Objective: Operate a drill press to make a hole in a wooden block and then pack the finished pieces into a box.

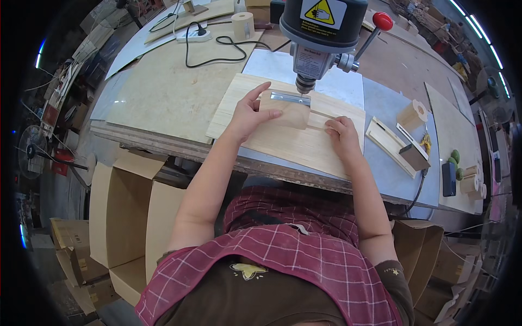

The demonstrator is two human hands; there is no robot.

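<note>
My left hand (252, 114) grips a pale wooden block (286, 113) by its left side, with the thumb lying on its face. A shiny metal strip (290, 98) runs along the block's far edge. Right above that strip stands the chuck (305, 83) of a bench drill press (321, 32), its thin bit pointing down at the strip's right part. My right hand (345, 136) is closed at the right of the block, low over the wooden base board (283, 145), beside a narrow wooden strip; what its fingers pinch is hidden.
A red-knobbed lever (383, 21) sticks out right of the drill. Farther right are a wooden roll (412, 114), a slotted wooden piece with a dark box (415, 156), a phone (449, 179) and green fruits (454, 157). A black cable (217, 57) and power strip (194, 36) lie at the back left.
</note>
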